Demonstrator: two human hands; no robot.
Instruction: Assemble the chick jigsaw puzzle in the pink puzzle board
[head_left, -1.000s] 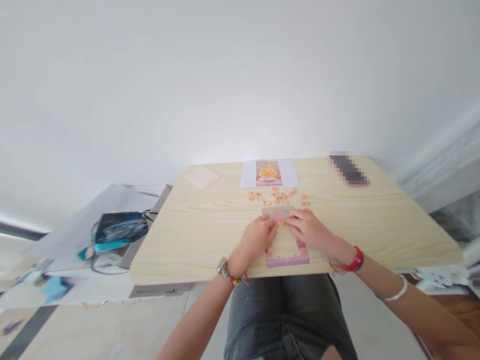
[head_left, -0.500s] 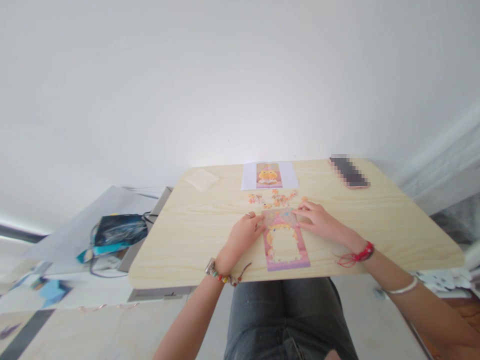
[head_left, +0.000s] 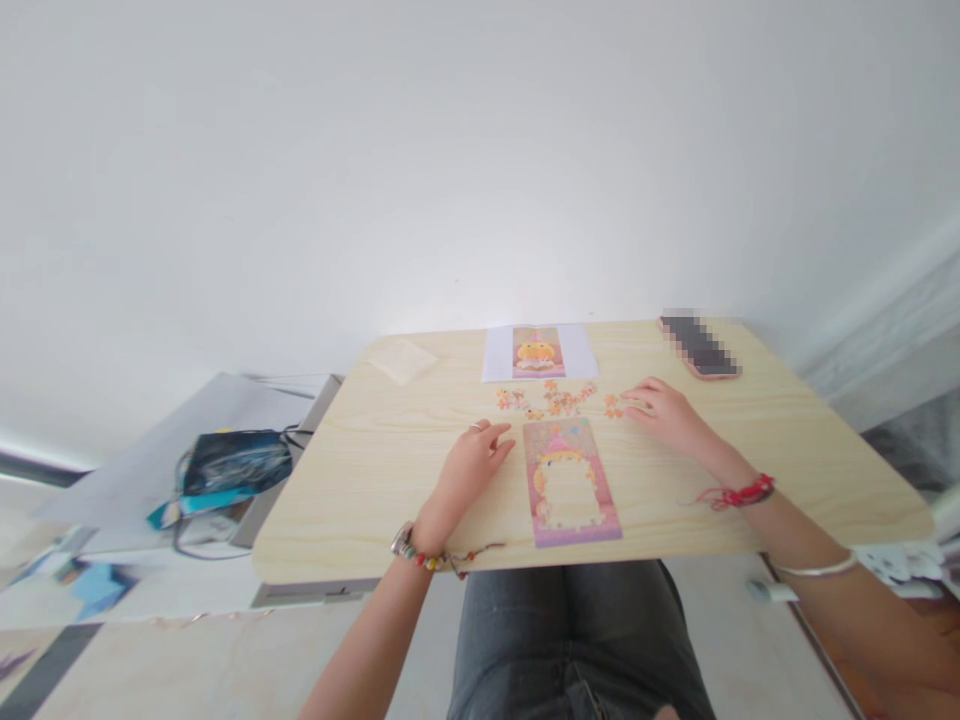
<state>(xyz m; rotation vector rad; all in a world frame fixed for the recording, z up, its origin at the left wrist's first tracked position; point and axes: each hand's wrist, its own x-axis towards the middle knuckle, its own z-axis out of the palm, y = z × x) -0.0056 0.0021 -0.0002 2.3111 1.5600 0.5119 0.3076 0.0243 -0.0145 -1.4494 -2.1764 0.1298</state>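
Note:
A pink and purple jigsaw puzzle [head_left: 536, 500] lies flat near the table's front edge, its border joined and its middle showing bare wood. My left hand [head_left: 472, 462] rests just left of it, fingers apart and holding nothing. Over to the right, my right hand [head_left: 664, 415] is beside a few orange puzzle pieces [head_left: 613, 406], its fingers spread and their tips close to them; whether they touch is too small to tell. More loose puzzle pieces [head_left: 566, 398] are scattered above the puzzle. Behind those lies a white sheet with a printed reference picture [head_left: 537, 352].
The light wooden table [head_left: 337, 500] stands against a white wall. A phone [head_left: 699, 345], pixelated, lies at the back right, and a pale square sheet [head_left: 405, 361] at the back left. Left of the table, a dark bag [head_left: 238, 462] sits on a lower surface.
Both hands have come off the puzzle's upper edges. My left hand has drawn back left; my right hand has moved right, beside the orange pieces.

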